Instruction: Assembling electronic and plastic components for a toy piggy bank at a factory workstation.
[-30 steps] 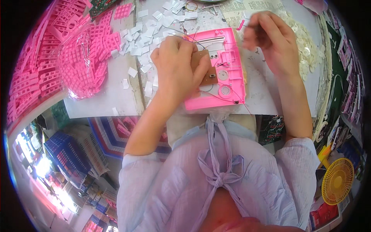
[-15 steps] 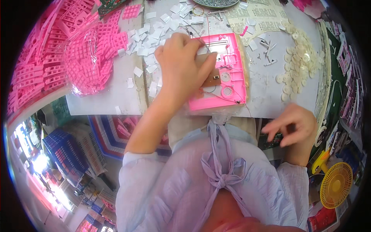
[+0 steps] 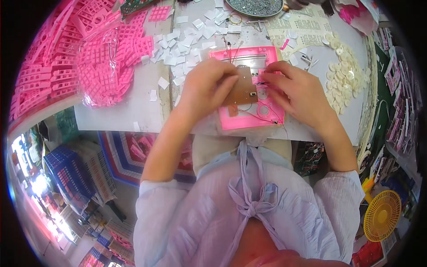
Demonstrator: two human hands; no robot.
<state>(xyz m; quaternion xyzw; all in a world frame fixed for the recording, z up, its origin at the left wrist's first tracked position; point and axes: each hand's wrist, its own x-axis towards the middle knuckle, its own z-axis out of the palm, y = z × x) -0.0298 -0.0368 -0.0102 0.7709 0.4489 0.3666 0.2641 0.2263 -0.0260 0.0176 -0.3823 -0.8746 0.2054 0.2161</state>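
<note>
A pink plastic housing (image 3: 229, 121) lies on the table in front of me, with thin wires running across it. My left hand (image 3: 208, 84) grips a brown circuit board (image 3: 242, 91) by its left edge, thumb on top, over the housing's middle. The board carries a small black-and-white switch. My right hand (image 3: 299, 91) is at the housing's right side, fingers bent and their tips at the dark wires beside the board. Whether those fingertips pinch a wire is too small to make out. Red and dark wires stick up near the housing's top edge.
White paper squares (image 3: 178, 49) are scattered behind my left hand. Pink keypad-like parts (image 3: 106, 66) fill a clear bag at the left. Cream discs (image 3: 344, 71) are heaped at the right, and a round dish (image 3: 253, 6) of small metal pieces stands at the back.
My right hand has come up from beside the table's front edge to the housing. The left hand has shifted slightly, and more of the circuit board shows.
</note>
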